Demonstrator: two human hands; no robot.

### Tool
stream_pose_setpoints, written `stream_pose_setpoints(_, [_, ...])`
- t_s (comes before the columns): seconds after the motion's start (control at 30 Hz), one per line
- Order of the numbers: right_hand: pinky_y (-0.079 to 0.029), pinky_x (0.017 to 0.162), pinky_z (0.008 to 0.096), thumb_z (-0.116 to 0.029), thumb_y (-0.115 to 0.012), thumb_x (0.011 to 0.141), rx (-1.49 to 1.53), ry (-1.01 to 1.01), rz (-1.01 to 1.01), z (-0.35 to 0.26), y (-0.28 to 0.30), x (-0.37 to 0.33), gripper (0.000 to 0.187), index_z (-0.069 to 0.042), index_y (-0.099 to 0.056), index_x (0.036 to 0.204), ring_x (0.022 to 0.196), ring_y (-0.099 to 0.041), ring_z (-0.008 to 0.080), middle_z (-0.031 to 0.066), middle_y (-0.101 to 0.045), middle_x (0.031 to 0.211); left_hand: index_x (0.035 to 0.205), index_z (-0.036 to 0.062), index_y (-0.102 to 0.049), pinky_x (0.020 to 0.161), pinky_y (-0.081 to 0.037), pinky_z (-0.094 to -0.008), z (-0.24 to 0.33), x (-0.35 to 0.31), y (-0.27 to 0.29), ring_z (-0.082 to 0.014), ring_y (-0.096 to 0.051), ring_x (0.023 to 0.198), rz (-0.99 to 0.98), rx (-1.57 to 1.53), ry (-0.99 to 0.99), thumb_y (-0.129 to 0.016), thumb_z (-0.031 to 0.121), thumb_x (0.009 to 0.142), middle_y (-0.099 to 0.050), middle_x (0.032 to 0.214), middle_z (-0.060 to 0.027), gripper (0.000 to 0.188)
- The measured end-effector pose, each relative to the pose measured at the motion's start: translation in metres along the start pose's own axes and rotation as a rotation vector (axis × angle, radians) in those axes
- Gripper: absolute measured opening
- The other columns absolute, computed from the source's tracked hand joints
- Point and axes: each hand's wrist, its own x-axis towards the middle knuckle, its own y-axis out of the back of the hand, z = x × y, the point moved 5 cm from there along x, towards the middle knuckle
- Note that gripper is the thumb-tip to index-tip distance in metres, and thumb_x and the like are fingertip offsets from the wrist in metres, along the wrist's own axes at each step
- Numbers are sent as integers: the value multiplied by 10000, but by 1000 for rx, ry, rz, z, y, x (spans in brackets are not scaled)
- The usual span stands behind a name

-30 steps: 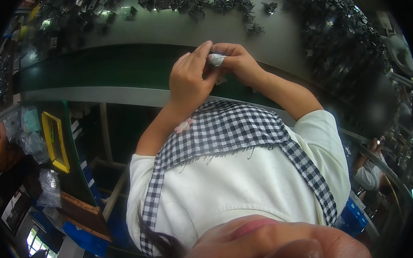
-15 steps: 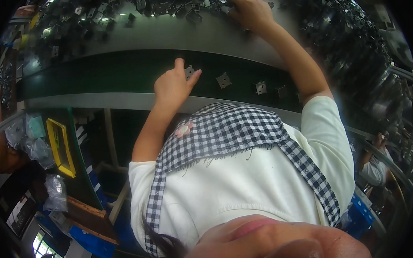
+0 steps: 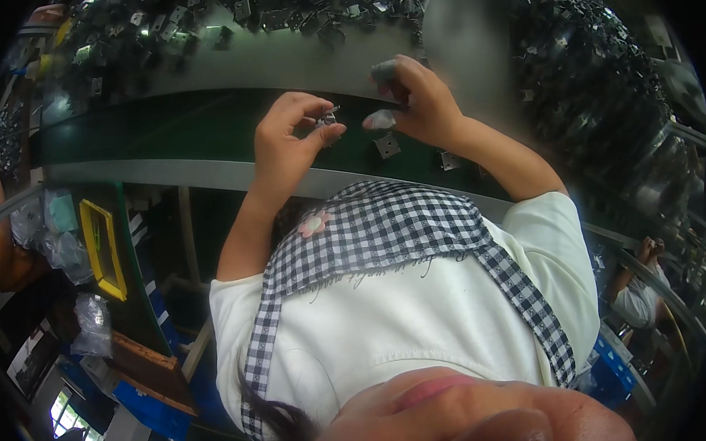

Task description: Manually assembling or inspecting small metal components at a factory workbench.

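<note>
A dark green conveyor belt (image 3: 162, 131) runs between pale metal rails, with a grey counter (image 3: 278, 59) beyond it under heaps of small metal parts (image 3: 291, 2). A yellow frame (image 3: 100, 248) and plastic bags (image 3: 93, 325) sit below left; daylight shows through a window (image 3: 70, 424).

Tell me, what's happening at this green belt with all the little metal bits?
A person in a white shirt with a checked collar works over a green conveyor belt. The left hand pinches a small metal part between its fingertips, and the right hand is raised beside it, apparently gripping something small and pale. Two more flat metal pieces lie on the belt near the hands, and a big heap of dark metal parts is piled on the far side.
</note>
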Motion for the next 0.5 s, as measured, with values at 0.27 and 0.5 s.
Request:
stream_pose_setpoints(0.27, [-512, 646, 339, -91, -646, 743, -303, 547, -123, -33, -41, -2, 204, -97, -605, 942, 817, -573, 223, 45, -535, 944, 1024, -15, -621, 653, -474, -232, -33, -19, -17, -93, -558, 747, 99, -424, 261, -615, 265, 869, -611, 877, -33, 321])
stream_pose_setpoints(0.5, [-510, 665, 236, -29, -563, 808, 1189, -810, -266, 7, -61, -11, 184, 11, -532, 984, 781, -587, 130, 69, -564, 881, 1025, 13, -639, 646, -459, -297, 1, -20, -13, -223, -553, 747, 52, 90, -292, -705, 146, 726, -586, 848, -94, 334])
